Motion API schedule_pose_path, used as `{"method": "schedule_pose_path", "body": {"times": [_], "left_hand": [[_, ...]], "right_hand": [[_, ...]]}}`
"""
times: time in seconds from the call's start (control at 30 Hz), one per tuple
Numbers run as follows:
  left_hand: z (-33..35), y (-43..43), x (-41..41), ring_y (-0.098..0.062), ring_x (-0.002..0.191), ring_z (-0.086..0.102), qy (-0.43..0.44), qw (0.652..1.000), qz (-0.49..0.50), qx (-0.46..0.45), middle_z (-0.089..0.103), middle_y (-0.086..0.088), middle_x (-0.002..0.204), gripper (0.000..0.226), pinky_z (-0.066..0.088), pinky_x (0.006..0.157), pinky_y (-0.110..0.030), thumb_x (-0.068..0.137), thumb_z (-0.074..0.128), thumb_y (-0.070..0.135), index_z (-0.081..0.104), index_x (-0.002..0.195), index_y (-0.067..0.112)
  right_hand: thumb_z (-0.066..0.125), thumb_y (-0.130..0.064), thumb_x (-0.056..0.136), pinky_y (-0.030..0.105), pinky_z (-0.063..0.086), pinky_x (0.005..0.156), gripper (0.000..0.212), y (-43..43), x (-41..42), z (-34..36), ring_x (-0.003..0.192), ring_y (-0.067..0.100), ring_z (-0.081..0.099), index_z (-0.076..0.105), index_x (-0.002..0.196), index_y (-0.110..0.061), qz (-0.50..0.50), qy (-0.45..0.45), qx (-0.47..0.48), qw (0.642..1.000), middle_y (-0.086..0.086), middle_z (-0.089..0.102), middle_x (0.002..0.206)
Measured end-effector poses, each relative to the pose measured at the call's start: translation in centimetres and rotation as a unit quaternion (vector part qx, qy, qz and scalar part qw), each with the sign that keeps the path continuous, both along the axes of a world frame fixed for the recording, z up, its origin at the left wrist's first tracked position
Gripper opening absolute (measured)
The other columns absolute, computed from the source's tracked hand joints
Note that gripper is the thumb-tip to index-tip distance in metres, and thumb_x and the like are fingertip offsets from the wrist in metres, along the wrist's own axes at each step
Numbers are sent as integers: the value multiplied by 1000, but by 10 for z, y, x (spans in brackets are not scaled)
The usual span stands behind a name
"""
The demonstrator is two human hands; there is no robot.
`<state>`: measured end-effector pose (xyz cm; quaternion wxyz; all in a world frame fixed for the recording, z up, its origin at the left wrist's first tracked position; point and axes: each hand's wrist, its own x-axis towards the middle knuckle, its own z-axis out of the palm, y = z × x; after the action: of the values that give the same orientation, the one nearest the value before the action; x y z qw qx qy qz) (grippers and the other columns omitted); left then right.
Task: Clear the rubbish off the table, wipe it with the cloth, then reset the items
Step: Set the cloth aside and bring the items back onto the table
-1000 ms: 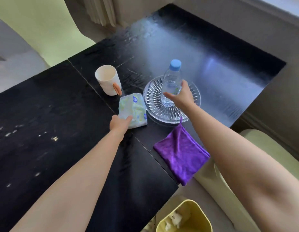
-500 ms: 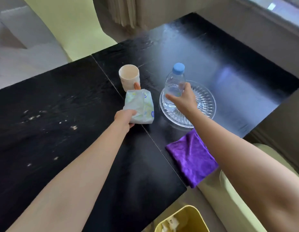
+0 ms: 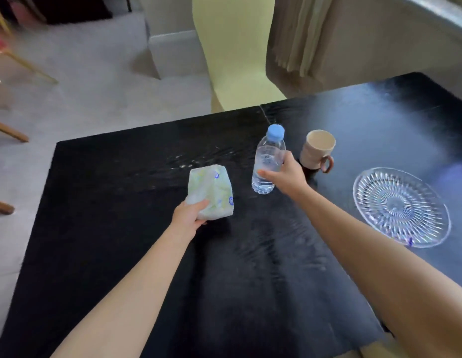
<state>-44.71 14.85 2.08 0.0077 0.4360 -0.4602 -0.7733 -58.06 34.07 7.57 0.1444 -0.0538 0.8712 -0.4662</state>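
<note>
Clear bottle (image 3: 268,164) now off the glass plate (image 3: 401,206), right-hand fingers (image 3: 266,174) around it; left fingers (image 3: 198,204) gripping tissue pack (image 3: 211,193).

A home dining room: black table (image 3: 121,254), pale chair (image 3: 232,60), curtains (image 3: 297,34)

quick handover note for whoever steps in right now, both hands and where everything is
Left hand: shut on the tissue pack, held over the table.
Right hand: fingers wrapped round the water bottle, upright, left of the mug.
Glass plate: bare, at the right of the table.
Done: bottle and pack picked up.
Left: crumbs are on the tabletop; cloth and bin are out of view. Set both items aside, wipe, then reset.
</note>
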Motion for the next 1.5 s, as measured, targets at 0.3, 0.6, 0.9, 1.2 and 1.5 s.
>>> {"method": "schedule_pose_path", "body": {"times": [0.3, 0.6, 0.9, 1.2, 1.5], "left_hand": [[-4, -143, 116, -27, 108, 62, -23, 992, 120, -25, 62, -9, 124, 49, 50, 86, -36, 82, 65, 2, 52, 129, 9], [-25, -235, 188, -28, 105, 59, -64, 987, 133, -67, 60, -13, 119, 46, 46, 89, -37, 85, 60, -2, 50, 130, 2], [-50, -252, 206, -29, 108, 60, -188, 952, 93, -225, 64, -10, 116, 41, 48, 91, -37, 78, 71, 13, 60, 117, 9], [-41, -258, 209, -30, 122, 48, -237, 923, -15, -304, 50, -10, 135, 74, 44, 98, -39, 77, 69, 26, 35, 141, 17], [22, -246, 178, -34, 125, 39, -365, 798, -224, -425, 39, -11, 136, 86, 38, 95, -42, 71, 70, 37, 24, 142, 23]], "right_hand": [[75, -23, 72, 28, 43, 79, 60, -167, 72, -13, 95, 15, 56, 45, 123, -13, 102, -41, -24, 994, -2, 57, 109], [76, -29, 71, 35, 50, 91, 61, -246, 115, -35, 101, 17, 58, 44, 121, -16, 114, -42, -5, 993, -3, 57, 111], [75, -26, 74, 31, 46, 85, 58, -276, 139, -54, 96, 16, 53, 43, 120, -13, 125, -40, 29, 991, -4, 52, 106], [76, -27, 74, 27, 39, 81, 67, -286, 143, -62, 99, 14, 51, 38, 127, -12, 120, -71, 30, 990, 3, 55, 125], [74, -31, 78, 37, 39, 104, 84, -257, 118, -39, 131, 28, 43, 29, 144, -4, 223, -169, 204, 938, 12, 40, 147]]}}
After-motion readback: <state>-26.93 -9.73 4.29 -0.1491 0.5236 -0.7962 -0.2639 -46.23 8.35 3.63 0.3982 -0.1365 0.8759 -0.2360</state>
